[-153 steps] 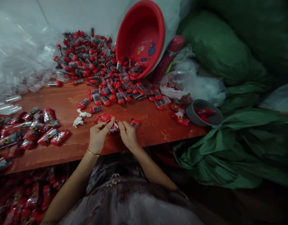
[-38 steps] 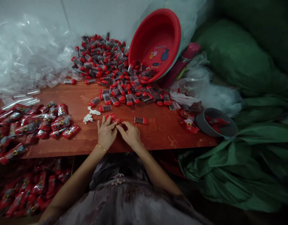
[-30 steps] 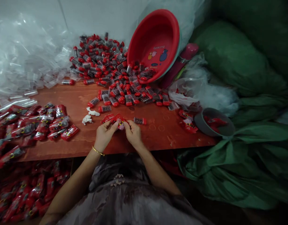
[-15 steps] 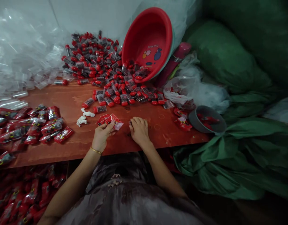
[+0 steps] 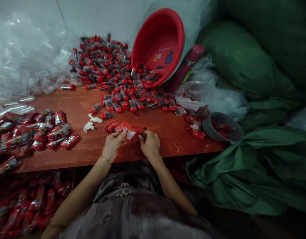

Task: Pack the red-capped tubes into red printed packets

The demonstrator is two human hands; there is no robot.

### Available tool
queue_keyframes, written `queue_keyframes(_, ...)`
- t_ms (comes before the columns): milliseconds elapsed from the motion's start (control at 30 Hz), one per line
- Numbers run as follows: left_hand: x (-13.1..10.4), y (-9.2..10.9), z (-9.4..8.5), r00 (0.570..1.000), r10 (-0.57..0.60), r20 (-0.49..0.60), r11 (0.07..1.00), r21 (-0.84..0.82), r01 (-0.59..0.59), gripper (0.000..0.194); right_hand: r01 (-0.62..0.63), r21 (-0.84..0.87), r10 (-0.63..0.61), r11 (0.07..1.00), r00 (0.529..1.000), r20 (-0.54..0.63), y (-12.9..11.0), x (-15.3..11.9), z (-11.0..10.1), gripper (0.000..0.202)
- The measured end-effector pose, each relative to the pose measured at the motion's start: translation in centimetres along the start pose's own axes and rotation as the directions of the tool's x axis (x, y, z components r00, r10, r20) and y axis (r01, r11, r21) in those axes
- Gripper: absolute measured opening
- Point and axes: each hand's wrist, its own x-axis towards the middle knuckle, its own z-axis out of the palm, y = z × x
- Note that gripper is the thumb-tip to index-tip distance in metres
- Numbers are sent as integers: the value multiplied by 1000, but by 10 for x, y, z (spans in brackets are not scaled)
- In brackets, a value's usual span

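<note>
My left hand (image 5: 114, 143) pinches a red printed wrapper (image 5: 126, 128) with a clear end, over the table's front part. Another red wrapper (image 5: 111, 126) lies just behind my left fingers. In my right hand (image 5: 150, 144), thumb and fingers are closed on a small dark container with a red end (image 5: 142, 133), which points at the wrapper's clear end. Whether the two touch is too small to tell. Small dark bits lie beside my right fingertips. Two white crumpled lumps (image 5: 89, 126) sit to the left of my hands.
Red-capped containers (image 5: 100, 63) are heaped at the back, beside a tilted red basin (image 5: 156, 36). Filled red packets (image 5: 58, 132) lie left on the table (image 5: 93, 154). A grey bowl (image 5: 207, 127) and green cloth (image 5: 247, 166) are at the right.
My left hand has lifted the wrapper slightly and moved right. My right hand now holds the dark container close to it, and the two hands are nearer each other.
</note>
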Motion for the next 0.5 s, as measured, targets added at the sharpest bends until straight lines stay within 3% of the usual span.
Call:
queue_keyframes(67, -2, 2, -3, 1000, -7, 1, 1000, -2, 7, 49, -17, 303, 0, 953, 998, 58, 2, -7, -7, 25)
queue_keyframes(167, -3, 4, -6, 1000, -19, 23, 999, 26, 19, 49, -72, 655, -54, 752, 984, 171, 5, -21, -27, 26)
queue_keyframes(233, -4, 4, -7, 998, -9, 62, 998, 57, 5, 49, -86, 717, -89, 691, 975, 204, 3, -28, -41, 25)
queue_keyframes(333, -4, 1, -6, 992, 18, 127, 994, 106, -32, 47, -103, 734, -108, 671, 966, 234, -3, -30, -50, 21)
queue_keyframes(500, -4, -2, -7, 989, 43, 142, 989, 131, -62, 44, -171, 759, -84, 628, 955, 285, -9, -26, -39, 22)
